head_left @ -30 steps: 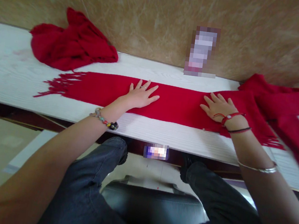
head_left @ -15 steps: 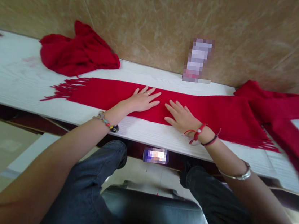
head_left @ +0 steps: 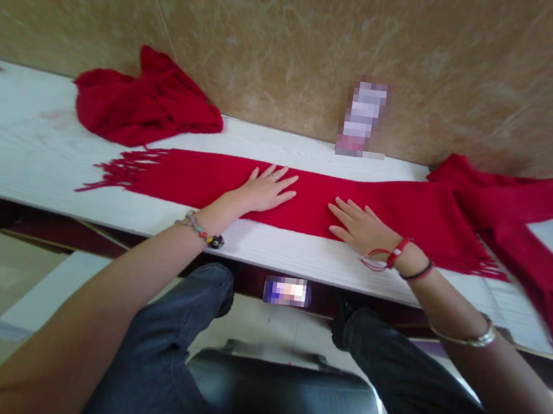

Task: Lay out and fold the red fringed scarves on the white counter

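Note:
A long red scarf (head_left: pixel 194 177) with fringed ends lies flat along the white table (head_left: pixel 22 142). My left hand (head_left: pixel 266 189) rests flat on its middle, fingers spread, a ring on one finger. My right hand (head_left: pixel 362 227) lies flat on the scarf a little to the right, fingers stretched toward the left. Neither hand holds anything. The scarf's right part (head_left: pixel 509 202) is bunched and folded back near the wall.
A second red scarf (head_left: pixel 143 103) lies crumpled at the back left against the tan wall. A blurred-out upright object (head_left: pixel 362 118) stands at the wall behind the scarf. My knees and a dark seat (head_left: pixel 278 395) are below the table edge.
My right hand slid left along the scarf toward my left hand, then moved back a little to the right. My left hand has stayed in place.

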Tool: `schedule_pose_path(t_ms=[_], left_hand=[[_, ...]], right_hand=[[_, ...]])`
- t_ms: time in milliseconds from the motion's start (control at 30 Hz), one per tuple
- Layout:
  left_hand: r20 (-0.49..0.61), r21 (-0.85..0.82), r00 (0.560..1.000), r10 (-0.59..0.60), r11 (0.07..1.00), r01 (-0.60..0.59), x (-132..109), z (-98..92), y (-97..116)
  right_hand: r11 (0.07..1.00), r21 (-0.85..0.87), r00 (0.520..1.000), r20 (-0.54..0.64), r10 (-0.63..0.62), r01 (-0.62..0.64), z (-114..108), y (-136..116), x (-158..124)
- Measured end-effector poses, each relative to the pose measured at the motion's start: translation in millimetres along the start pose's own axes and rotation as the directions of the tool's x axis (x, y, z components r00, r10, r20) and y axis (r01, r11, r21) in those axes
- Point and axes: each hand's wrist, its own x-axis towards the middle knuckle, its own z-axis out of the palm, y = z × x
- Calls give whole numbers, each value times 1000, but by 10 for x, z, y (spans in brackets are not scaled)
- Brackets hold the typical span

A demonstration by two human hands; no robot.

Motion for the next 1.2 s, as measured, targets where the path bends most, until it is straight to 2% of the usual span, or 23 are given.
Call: schedule_pose_path(t_ms=[67,133,233,300,367,533,733,867,967,1067,1200], left_hand=[[-59,21,996,60,998,-59,-11,-23,27],[-100,31,980,171,985,-169,-36,-54,83],[-15,0,948,319,948,-319,-78,-87,184],[77,-17,932,353,935,-353,-93,-86,228],[122,-17,927,355,935,-355,-93,-73,238],[106,-26,928,356,934,-356,-63,-46,202],[118,-50,939,324,946,-320,-86,-59,232],[137,-47,918,372,928,-369,-43,-139,197],[131,-40,904,407,913,-406,112,-265,133],[132,0,914,384,922,-387,355,-387,96],[138,82,912,387,913,-400,693,-435,125]], right_hand=[[1000,-12,999,30,-11,12,-123,269,-122],[1000,-27,1000,-5,-8,8,-255,514,-271],[998,-28,998,42,-50,51,-360,672,-488],[994,-46,993,69,-97,101,-341,615,-595],[985,-116,992,22,-123,125,-284,480,-659],[955,-284,984,-128,-122,82,-186,222,-718],[948,-286,964,-180,-194,137,-176,234,-755],[954,-249,943,-242,-230,168,-155,48,-598],[944,-246,942,-200,-271,219,-164,-169,-408],[931,-253,943,-133,-304,264,-197,-344,-259],[944,-247,961,-111,-253,220,-234,-501,-169]])
